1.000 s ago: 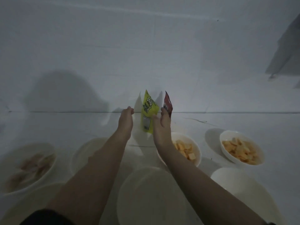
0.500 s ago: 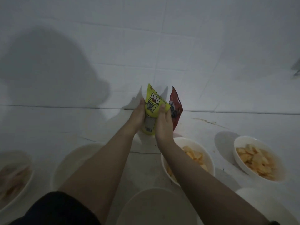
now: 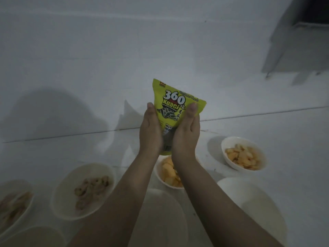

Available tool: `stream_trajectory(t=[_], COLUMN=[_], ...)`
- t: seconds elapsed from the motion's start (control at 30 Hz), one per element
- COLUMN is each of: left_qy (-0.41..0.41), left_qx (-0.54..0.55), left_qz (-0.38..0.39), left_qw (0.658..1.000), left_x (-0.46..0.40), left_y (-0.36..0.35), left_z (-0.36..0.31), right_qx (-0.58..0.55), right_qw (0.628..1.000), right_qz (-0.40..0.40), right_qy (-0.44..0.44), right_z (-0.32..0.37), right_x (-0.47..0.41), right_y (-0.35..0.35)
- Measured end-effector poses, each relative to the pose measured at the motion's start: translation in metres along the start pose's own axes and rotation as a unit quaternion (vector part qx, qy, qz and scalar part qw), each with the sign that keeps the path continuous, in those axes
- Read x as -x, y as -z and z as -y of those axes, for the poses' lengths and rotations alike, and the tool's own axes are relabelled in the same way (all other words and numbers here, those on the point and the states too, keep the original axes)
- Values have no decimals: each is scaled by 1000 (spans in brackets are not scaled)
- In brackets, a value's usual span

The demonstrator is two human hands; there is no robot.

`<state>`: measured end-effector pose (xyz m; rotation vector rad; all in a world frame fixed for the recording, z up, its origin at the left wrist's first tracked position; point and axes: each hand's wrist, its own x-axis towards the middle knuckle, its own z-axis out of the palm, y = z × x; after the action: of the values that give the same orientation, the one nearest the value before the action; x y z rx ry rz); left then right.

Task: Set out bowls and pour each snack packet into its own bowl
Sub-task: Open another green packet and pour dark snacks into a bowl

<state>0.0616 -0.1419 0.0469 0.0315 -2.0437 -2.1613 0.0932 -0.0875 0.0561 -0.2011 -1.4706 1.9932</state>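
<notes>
A yellow-green snack packet (image 3: 173, 106) printed "360 Kuaci" is held upright in the air between both my hands. My left hand (image 3: 151, 130) grips its left side, thumb on the front. My right hand (image 3: 187, 132) grips its right side the same way. Below my wrists sits a white bowl of yellow chips (image 3: 169, 172), partly hidden by my right arm. An empty white bowl (image 3: 163, 216) lies between my forearms, and another empty one (image 3: 249, 202) at the right.
A bowl of orange-yellow snacks (image 3: 243, 154) stands at the right. A bowl of brownish snacks (image 3: 83, 190) and another (image 3: 14, 205) stand at the left, with one more bowl (image 3: 33, 237) at the bottom left. A white wall rises behind, with a dark fixture (image 3: 302, 32) top right.
Both hands have lifted the yellow-green packet up and toward me, away from the wall. The red packet that stood beside it is out of view now.
</notes>
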Motion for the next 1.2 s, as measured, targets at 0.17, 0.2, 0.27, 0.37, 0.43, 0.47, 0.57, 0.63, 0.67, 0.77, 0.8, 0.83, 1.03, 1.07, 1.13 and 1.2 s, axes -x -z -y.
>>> stream_trajectory(t=[0.17, 0.2, 0.27, 0.37, 0.43, 0.47, 0.57, 0.63, 0.67, 0.77, 0.8, 0.83, 1.03, 1.07, 1.13, 1.2], left_qy=[-57, -62, -73, -76, -66, -62, -48, -55, -66, -70, -53, -34, 56, 45, 26, 15], left_qx=[-10, -10, -10, -10, -11, -11, -31, -54, -72, -163, -179, -185, -92, -81, -61, -44], left_qz=[83, 102, 137, 167, 182, 194, 229, 246, 243, 188, 179, 185, 240, 250, 275, 295], left_qw=[995, 993, 988, 983, 981, 979, 972, 966, 965, 966, 966, 965, 965, 964, 959, 954], left_x=[64, 76, 98, 124, 145, 157, 187, 200, 205, 210, 211, 212, 224, 227, 234, 238], left_y=[-67, -81, -109, -155, -187, -203, -247, -275, -288, -318, -325, -331, -344, -344, -342, -338], left_z=[-19, -23, -24, -21, -19, -19, -11, 2, 10, 39, 47, 54, 50, 48, 49, 54], right_qx=[32, 39, 54, 68, 81, 89, 120, 145, 158, 198, 205, 205, 163, 152, 139, 144], right_qw=[997, 996, 995, 992, 990, 990, 986, 983, 982, 979, 978, 979, 973, 974, 978, 979], right_qz=[-37, -43, -60, -73, -80, -82, -92, -98, -96, -53, -29, 0, 138, 139, 124, 111], right_qy=[63, 65, 66, 74, 78, 78, 73, 59, 46, 8, -4, -14, -87, -91, -91, -89], right_z=[47, 55, 69, 88, 101, 108, 123, 126, 125, 116, 113, 111, 92, 89, 84, 80], right_x=[-16, -19, -24, -31, -34, -36, -40, -40, -39, -38, -36, -34, -31, -33, -35, -36], right_y=[78, 94, 129, 184, 222, 241, 299, 336, 353, 398, 410, 419, 456, 458, 459, 459])
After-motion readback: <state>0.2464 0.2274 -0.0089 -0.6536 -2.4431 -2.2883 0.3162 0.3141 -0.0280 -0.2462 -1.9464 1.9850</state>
